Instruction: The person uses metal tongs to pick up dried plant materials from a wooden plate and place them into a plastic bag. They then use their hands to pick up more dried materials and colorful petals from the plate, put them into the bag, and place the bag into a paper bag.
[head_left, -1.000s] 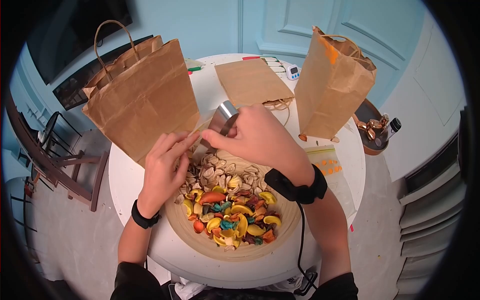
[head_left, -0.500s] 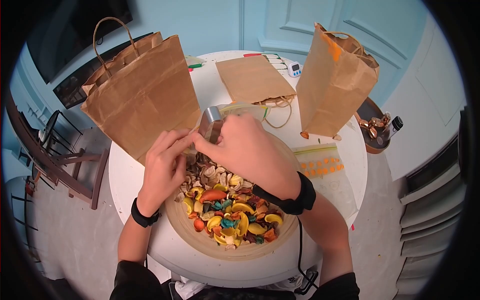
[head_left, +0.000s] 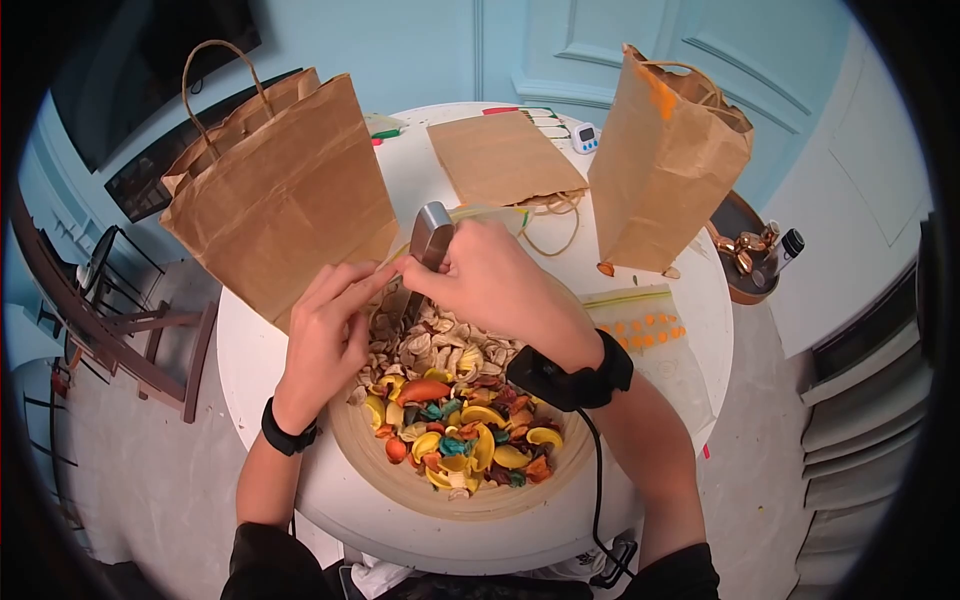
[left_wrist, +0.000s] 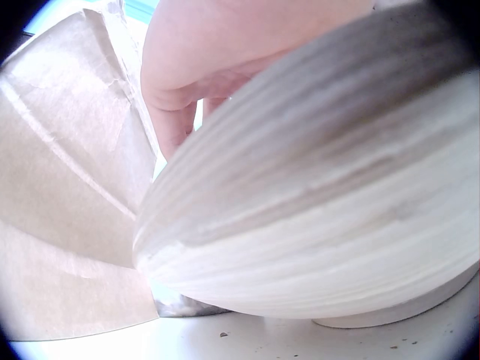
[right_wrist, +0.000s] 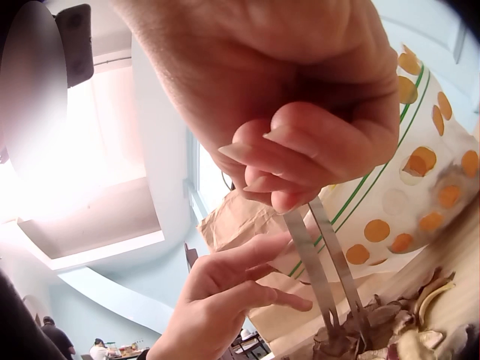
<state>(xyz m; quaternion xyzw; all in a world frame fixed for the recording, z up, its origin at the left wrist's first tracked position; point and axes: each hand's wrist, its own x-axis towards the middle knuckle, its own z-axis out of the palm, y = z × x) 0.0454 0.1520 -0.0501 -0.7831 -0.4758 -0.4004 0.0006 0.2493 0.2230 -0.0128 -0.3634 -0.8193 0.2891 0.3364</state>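
Steel tongs point(head_left: 432, 238) are held in my right hand point(head_left: 495, 275), with their tips down among pale dried petals point(head_left: 440, 350) in a round wooden bowl point(head_left: 350, 455). In the right wrist view the two tong arms point(right_wrist: 307, 262) point into brownish dried pieces. My left hand point(head_left: 325, 325) is over the bowl's left side, its fingertips pinching the edge of a clear zip bag point(right_wrist: 379, 229) with orange dots and a green seal line. Colourful potpourri point(head_left: 480, 450) fills the near part of the bowl. Its outer wall point(left_wrist: 315, 225) hides part of my left hand point(left_wrist: 225, 45).
A large brown paper bag point(head_left: 285, 190) stands left, another point(head_left: 665, 165) right, and one lies flat point(head_left: 505, 155) behind. A second zip bag point(head_left: 645, 330) lies at the right. A small timer point(head_left: 585, 138) stands at the back. A black cable point(head_left: 597, 490) hangs from my right wrist.
My right hand has come down and left, and the tongs now stand steeper with their tips in the petals. My left hand stays nearly where it was.
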